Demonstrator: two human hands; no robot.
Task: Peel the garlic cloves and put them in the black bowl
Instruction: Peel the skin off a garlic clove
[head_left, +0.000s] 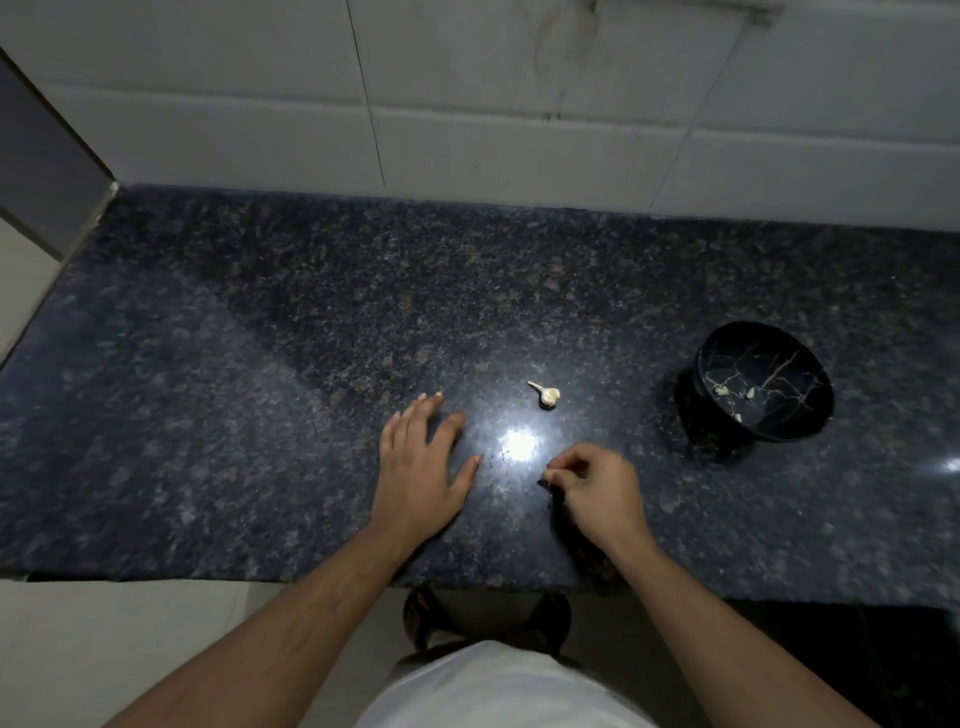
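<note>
Two hands over the dark speckled counter (260, 364), near its front edge. Left hand (421, 462) laid flat, palm down, fingers straight and spread, thumb out to the right, gripping nothing. Right hand (597, 488) hovering just beside it, fingers curled in toward the thumb, fingertips (553, 475) drawn close as in a pinch; something tiny perhaps between them, too small and blurred to tell. Bright glare spot (519, 444) on the stone between the two hands. Beyond that glare, a little farther back, one garlic piece (546, 396) lying alone on the counter, pale, with a thin stem end pointing up-left, touched by neither hand. Well off to the right, black bowl (763, 382) with gold vein lines, standing on its foot and appearing tilted toward the camera. Inside it, a few small pale garlic bits (721, 391) scattered on the bottom. Behind everything, white tiled wall (519, 104). Down below the counter edge, white shirt (498, 691) and dark sandals (431, 618) on a pale floor.
</note>
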